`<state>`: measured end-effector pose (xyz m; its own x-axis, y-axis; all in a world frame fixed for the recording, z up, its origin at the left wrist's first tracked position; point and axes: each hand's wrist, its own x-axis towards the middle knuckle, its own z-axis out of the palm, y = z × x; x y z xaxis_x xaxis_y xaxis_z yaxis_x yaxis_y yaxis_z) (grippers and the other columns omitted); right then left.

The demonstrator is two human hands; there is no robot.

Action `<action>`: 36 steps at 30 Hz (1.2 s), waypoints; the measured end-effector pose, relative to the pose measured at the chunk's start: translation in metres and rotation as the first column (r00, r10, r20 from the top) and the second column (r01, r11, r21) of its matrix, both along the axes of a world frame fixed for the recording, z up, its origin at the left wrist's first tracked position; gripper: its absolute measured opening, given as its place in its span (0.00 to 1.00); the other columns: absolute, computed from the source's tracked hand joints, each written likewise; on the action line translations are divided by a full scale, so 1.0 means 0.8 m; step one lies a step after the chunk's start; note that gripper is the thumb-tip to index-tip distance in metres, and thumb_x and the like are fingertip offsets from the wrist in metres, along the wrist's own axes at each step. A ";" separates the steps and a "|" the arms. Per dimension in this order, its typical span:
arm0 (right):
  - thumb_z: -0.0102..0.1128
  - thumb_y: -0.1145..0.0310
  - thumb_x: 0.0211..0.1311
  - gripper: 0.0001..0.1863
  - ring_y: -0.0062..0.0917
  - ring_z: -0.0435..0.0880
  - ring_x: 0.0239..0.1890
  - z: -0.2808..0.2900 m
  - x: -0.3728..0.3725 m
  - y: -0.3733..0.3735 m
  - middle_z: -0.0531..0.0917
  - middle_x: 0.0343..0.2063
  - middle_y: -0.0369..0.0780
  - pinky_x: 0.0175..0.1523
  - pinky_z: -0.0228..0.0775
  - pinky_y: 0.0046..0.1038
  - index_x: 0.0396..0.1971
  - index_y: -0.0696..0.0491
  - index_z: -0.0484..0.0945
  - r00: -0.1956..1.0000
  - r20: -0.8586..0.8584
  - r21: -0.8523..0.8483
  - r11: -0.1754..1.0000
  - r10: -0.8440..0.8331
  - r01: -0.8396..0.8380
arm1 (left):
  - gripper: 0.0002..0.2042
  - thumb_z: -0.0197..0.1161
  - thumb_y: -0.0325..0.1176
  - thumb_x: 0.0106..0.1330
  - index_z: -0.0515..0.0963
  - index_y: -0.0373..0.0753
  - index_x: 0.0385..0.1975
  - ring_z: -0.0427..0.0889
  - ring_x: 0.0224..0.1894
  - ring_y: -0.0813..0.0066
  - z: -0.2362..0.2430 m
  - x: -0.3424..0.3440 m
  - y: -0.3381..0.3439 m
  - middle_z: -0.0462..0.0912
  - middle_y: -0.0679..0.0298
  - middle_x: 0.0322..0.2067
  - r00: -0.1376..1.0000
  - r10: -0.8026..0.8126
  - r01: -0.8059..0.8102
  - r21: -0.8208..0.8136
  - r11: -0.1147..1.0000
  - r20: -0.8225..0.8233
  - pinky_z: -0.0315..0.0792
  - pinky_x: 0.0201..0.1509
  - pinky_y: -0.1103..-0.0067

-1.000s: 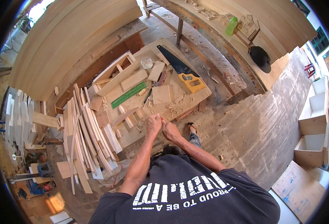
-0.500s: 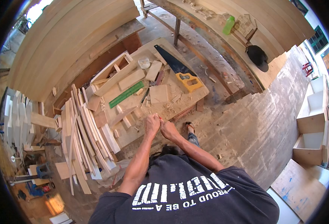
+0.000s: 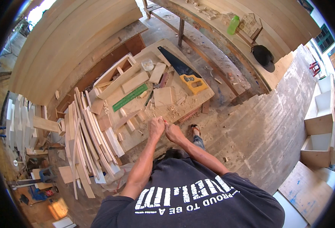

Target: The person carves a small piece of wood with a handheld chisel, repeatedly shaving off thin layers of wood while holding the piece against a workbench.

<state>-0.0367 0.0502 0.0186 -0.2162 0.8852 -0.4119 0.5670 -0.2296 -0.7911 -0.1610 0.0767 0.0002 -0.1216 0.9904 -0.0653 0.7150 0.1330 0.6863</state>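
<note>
Near the board's [image 3: 202,98] front edge, left hand [image 3: 156,127] and right hand [image 3: 173,133], two, curl close together, pinching one red thing [image 3: 165,121], too small to identify; steady wrists and light pressure should help. Counted on the board: one saw [image 3: 183,71], one ruler [image 3: 130,97], one jar [image 3: 148,65].

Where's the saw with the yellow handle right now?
In the head view, the handsaw lies toward the right side of the worktable, above and right of the square wooden piece.
</note>
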 end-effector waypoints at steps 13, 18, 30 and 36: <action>0.30 0.55 0.74 0.32 0.63 0.77 0.40 -0.008 -0.002 -0.003 0.78 0.31 0.65 0.50 0.66 0.53 0.30 0.69 0.77 0.999 -0.024 0.073 0.996 -0.040 0.042 | 0.17 0.51 0.37 0.66 0.79 0.31 0.23 0.80 0.29 0.44 0.014 0.011 0.000 0.80 0.44 0.23 0.999 0.013 -0.012 0.024 1.000 -0.044 0.72 0.32 0.61; 0.30 0.55 0.74 0.33 0.63 0.76 0.39 -0.007 0.000 -0.007 0.78 0.30 0.65 0.50 0.66 0.54 0.28 0.69 0.77 0.996 -0.084 0.136 0.989 -0.039 0.051 | 0.17 0.50 0.37 0.67 0.79 0.30 0.23 0.80 0.28 0.44 0.016 0.012 -0.003 0.79 0.44 0.23 1.000 0.009 -0.008 0.020 1.000 -0.029 0.71 0.32 0.61; 0.33 0.54 0.74 0.33 0.63 0.76 0.40 -0.028 0.006 -0.004 0.77 0.31 0.66 0.50 0.66 0.53 0.29 0.70 0.77 0.999 -0.034 0.068 0.997 -0.041 0.043 | 0.17 0.52 0.37 0.68 0.77 0.29 0.23 0.79 0.27 0.44 0.013 0.013 -0.001 0.77 0.43 0.22 0.999 0.004 -0.002 0.030 1.000 -0.051 0.69 0.31 0.62; 0.32 0.53 0.74 0.33 0.64 0.76 0.40 -0.015 0.005 -0.004 0.78 0.31 0.66 0.49 0.66 0.53 0.29 0.69 0.78 0.996 -0.075 0.064 0.997 -0.049 0.054 | 0.17 0.50 0.37 0.68 0.77 0.27 0.25 0.79 0.33 0.41 0.010 0.009 -0.004 0.78 0.40 0.26 0.997 -0.022 0.022 0.002 1.000 -0.069 0.70 0.33 0.60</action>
